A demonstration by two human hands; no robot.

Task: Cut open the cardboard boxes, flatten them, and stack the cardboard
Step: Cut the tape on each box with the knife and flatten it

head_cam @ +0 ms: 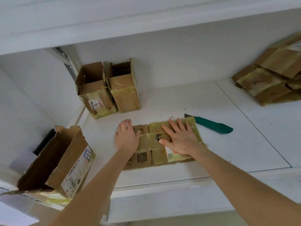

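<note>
The flattened box (146,143) is pressed under left hand (127,137) and right hand (180,141), fingers straight, nothing gripped; creases should be pressed fully flat before stacking.

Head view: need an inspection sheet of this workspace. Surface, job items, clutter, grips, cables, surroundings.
Surface: white tabletop, seam line across its right part, small specks.
Job's things: flattened cardboard lying at centre; green utility knife at its far right corner, blade out; labelled open box and plain open box upright, side by side, back left; larger open box tilted, near left; cardboard stack far right.
Clutter: black object behind the larger open box, unidentifiable.
Grips: left hand fingers straight, at the flattened cardboard's left edge; right hand palm flat on it.
Cables: nothing seen.
Surroundings: white wall behind the tabletop.
</note>
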